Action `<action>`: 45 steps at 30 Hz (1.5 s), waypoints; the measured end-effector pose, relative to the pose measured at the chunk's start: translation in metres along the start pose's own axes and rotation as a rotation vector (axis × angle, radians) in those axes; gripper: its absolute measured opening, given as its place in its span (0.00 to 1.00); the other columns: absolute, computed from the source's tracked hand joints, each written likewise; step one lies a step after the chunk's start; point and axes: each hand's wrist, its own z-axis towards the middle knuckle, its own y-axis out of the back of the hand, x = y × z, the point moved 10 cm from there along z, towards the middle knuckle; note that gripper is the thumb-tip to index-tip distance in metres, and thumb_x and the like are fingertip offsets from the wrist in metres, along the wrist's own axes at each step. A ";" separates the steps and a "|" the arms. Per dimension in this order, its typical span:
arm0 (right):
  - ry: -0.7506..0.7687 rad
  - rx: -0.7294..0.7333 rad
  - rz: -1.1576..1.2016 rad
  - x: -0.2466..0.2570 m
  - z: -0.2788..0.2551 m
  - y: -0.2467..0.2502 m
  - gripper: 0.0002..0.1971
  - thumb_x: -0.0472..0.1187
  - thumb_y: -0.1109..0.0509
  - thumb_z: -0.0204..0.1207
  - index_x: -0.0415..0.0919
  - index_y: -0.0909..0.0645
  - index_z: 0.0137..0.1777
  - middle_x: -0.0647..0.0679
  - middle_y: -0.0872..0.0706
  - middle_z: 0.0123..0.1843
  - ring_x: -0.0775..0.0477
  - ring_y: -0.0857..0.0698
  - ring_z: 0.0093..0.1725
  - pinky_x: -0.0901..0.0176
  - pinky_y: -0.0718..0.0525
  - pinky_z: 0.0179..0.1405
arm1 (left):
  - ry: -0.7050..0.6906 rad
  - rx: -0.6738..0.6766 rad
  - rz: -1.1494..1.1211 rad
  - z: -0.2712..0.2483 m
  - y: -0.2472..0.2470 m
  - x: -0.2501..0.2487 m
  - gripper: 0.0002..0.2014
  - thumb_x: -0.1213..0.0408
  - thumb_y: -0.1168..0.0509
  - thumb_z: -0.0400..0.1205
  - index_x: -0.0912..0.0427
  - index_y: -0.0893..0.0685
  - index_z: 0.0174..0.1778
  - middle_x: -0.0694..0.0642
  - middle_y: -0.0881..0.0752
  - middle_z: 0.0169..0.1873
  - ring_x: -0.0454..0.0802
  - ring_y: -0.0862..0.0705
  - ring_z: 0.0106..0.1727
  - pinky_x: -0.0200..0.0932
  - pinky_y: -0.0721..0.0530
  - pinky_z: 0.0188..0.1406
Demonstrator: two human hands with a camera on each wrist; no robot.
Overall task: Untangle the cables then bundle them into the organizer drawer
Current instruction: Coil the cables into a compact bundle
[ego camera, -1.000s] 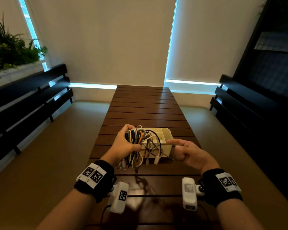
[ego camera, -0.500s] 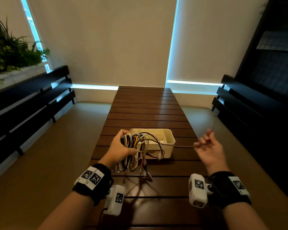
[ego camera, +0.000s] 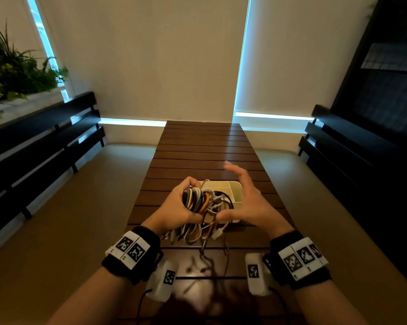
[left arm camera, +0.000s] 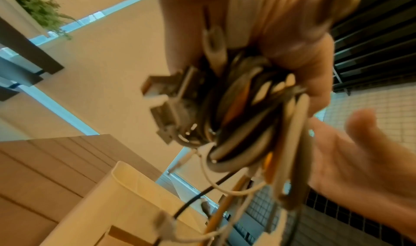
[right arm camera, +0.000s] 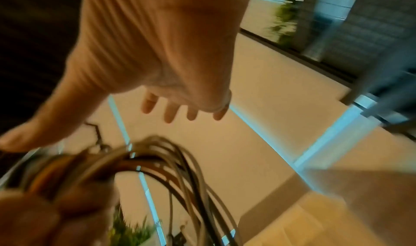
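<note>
My left hand (ego camera: 182, 208) grips a tangled bundle of cables (ego camera: 199, 201), white, grey, black and orange, held above the table in front of the cream organizer drawer (ego camera: 235, 191). Loose ends and plugs (ego camera: 216, 234) hang below the fist. In the left wrist view the cable loops (left arm camera: 245, 111) and connectors show under my curled fingers, with the drawer (left arm camera: 126, 193) below. My right hand (ego camera: 241, 198) is spread with straight fingers just right of the bundle, thumb tip near the cables, holding nothing. The right wrist view shows its fingers (right arm camera: 171, 111) extended over the cable loops (right arm camera: 171, 162).
A long dark slatted wooden table (ego camera: 202, 146) runs away from me. Black benches stand on the left (ego camera: 40, 141) and right (ego camera: 352, 146). Plants (ego camera: 12, 73) sit on a ledge at the far left. Pale blinds cover the wall ahead.
My right hand let go of the cable end it had pulled out to the right and has come back, fingers spread, beside the bundle. The left hand lifted the bundle slightly.
</note>
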 end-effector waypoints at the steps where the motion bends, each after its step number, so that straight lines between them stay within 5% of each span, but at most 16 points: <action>1: 0.066 0.090 -0.112 0.008 0.007 -0.012 0.49 0.56 0.16 0.51 0.68 0.39 0.71 0.74 0.37 0.74 0.57 0.44 0.81 0.49 0.47 0.78 | -0.022 0.041 -0.012 -0.001 -0.007 -0.004 0.27 0.85 0.27 0.60 0.61 0.29 0.48 0.57 0.20 0.39 0.47 0.17 0.36 0.44 0.20 0.33; 3: 0.049 0.230 -0.125 0.005 0.018 -0.032 0.39 0.52 0.16 0.54 0.57 0.30 0.66 0.63 0.22 0.67 0.52 0.26 0.73 0.44 0.31 0.74 | -0.061 0.065 -0.056 -0.003 -0.012 -0.010 0.27 0.85 0.28 0.60 0.62 0.30 0.49 0.56 0.20 0.39 0.49 0.17 0.38 0.43 0.20 0.34; 4: -0.004 0.243 -0.089 -0.004 0.024 -0.035 0.32 0.46 0.17 0.58 0.50 0.25 0.63 0.52 0.15 0.59 0.48 0.17 0.61 0.42 0.20 0.64 | -0.073 0.040 -0.082 -0.004 -0.009 -0.011 0.26 0.85 0.29 0.61 0.61 0.30 0.48 0.55 0.20 0.38 0.50 0.18 0.37 0.44 0.21 0.34; 7: -0.107 0.238 0.030 -0.024 0.024 -0.029 0.10 0.35 0.26 0.70 0.34 0.17 0.51 0.34 0.12 0.42 0.36 0.12 0.42 0.46 0.12 0.46 | -0.074 -0.088 -0.167 -0.007 0.012 -0.011 0.25 0.83 0.28 0.63 0.59 0.30 0.49 0.59 0.20 0.38 0.54 0.18 0.38 0.52 0.17 0.39; 8: -0.144 0.234 0.130 -0.031 0.019 -0.026 0.03 0.36 0.28 0.73 0.37 0.15 0.45 0.36 0.13 0.36 0.37 0.13 0.37 0.52 0.14 0.42 | -0.059 -0.117 -0.181 -0.008 0.016 -0.009 0.26 0.83 0.28 0.63 0.58 0.30 0.49 0.60 0.20 0.38 0.55 0.17 0.38 0.53 0.15 0.41; 10: -0.211 0.166 0.360 -0.038 0.008 -0.024 0.10 0.35 0.32 0.78 0.45 0.16 0.36 0.47 0.20 0.25 0.47 0.17 0.28 0.61 0.18 0.37 | -0.030 -0.157 -0.185 -0.008 0.020 -0.006 0.26 0.83 0.27 0.63 0.58 0.29 0.49 0.60 0.19 0.39 0.56 0.16 0.39 0.53 0.13 0.43; 14: -0.300 -0.021 0.636 -0.039 0.000 -0.041 0.10 0.40 0.43 0.84 0.39 0.25 0.43 0.55 0.32 0.22 0.59 0.33 0.19 0.68 0.32 0.22 | 0.026 -0.313 -0.221 -0.003 0.023 0.005 0.25 0.84 0.27 0.63 0.60 0.29 0.49 0.66 0.19 0.40 0.60 0.17 0.42 0.57 0.14 0.45; 18: -0.309 -0.091 0.422 -0.029 -0.001 -0.052 0.11 0.46 0.46 0.85 0.48 0.29 0.42 0.56 0.31 0.27 0.59 0.33 0.23 0.66 0.35 0.23 | 0.077 -0.462 -0.262 0.001 0.021 0.015 0.22 0.86 0.30 0.67 0.57 0.27 0.46 0.58 0.19 0.36 0.52 0.18 0.37 0.42 0.15 0.34; 20: -0.244 -0.098 0.289 -0.021 -0.001 -0.054 0.12 0.55 0.47 0.83 0.53 0.28 0.43 0.58 0.27 0.30 0.64 0.27 0.27 0.69 0.32 0.29 | 0.090 -0.487 -0.277 0.001 0.019 0.019 0.22 0.85 0.30 0.67 0.56 0.26 0.46 0.56 0.19 0.36 0.50 0.18 0.37 0.42 0.17 0.34; 22: -0.173 -0.080 0.168 -0.016 -0.001 -0.055 0.31 0.76 0.49 0.69 0.49 0.25 0.49 0.58 0.22 0.35 0.65 0.22 0.33 0.70 0.28 0.35 | 0.109 -0.487 -0.287 0.001 0.018 0.025 0.21 0.84 0.29 0.67 0.57 0.25 0.47 0.58 0.17 0.38 0.52 0.16 0.39 0.45 0.16 0.38; 24: -0.147 -0.017 0.010 -0.015 0.001 -0.059 0.46 0.85 0.50 0.53 0.48 0.27 0.58 0.58 0.18 0.45 0.63 0.19 0.44 0.68 0.22 0.42 | 0.125 -0.474 -0.289 0.001 0.016 0.031 0.23 0.81 0.27 0.64 0.57 0.24 0.48 0.63 0.15 0.42 0.57 0.15 0.44 0.53 0.14 0.45; 28: -0.148 0.041 -0.225 -0.021 0.002 -0.066 0.58 0.83 0.33 0.40 0.51 0.35 0.69 0.57 0.19 0.59 0.57 0.19 0.59 0.53 0.16 0.57 | 0.090 -0.435 -0.290 -0.001 0.009 0.026 0.24 0.81 0.24 0.65 0.56 0.24 0.50 0.58 0.15 0.43 0.53 0.14 0.45 0.46 0.15 0.43; 35: 0.057 0.120 -0.402 0.023 -0.009 -0.068 0.45 0.66 0.22 0.56 0.54 0.32 0.73 0.57 0.21 0.63 0.57 0.22 0.61 0.65 0.22 0.57 | 0.066 -0.392 -0.356 -0.007 -0.006 0.029 0.32 0.76 0.20 0.62 0.53 0.28 0.56 0.52 0.16 0.48 0.39 0.13 0.44 0.33 0.15 0.39; 40: 0.092 0.180 -0.655 0.032 -0.013 -0.075 0.49 0.71 0.28 0.58 0.42 0.35 0.75 0.47 0.21 0.65 0.48 0.21 0.62 0.59 0.21 0.57 | 0.193 -0.285 -0.640 -0.002 -0.019 0.056 0.46 0.74 0.18 0.58 0.55 0.31 0.71 0.70 0.16 0.60 0.62 0.15 0.59 0.54 0.15 0.57; 43: 0.117 0.203 -0.782 0.035 -0.012 -0.080 0.49 0.75 0.31 0.57 0.37 0.29 0.69 0.44 0.18 0.58 0.44 0.18 0.57 0.49 0.16 0.53 | 0.242 -0.211 -0.726 -0.006 -0.028 0.060 0.37 0.64 0.21 0.61 0.74 0.23 0.65 0.74 0.16 0.55 0.63 0.14 0.53 0.51 0.13 0.51; 45: 0.103 0.171 -0.815 0.039 -0.010 -0.078 0.50 0.77 0.33 0.56 0.35 0.29 0.66 0.44 0.18 0.56 0.44 0.17 0.54 0.49 0.16 0.51 | 0.220 -0.210 -0.738 -0.006 -0.026 0.058 0.25 0.64 0.24 0.65 0.74 0.19 0.54 0.68 0.14 0.44 0.57 0.12 0.41 0.46 0.13 0.40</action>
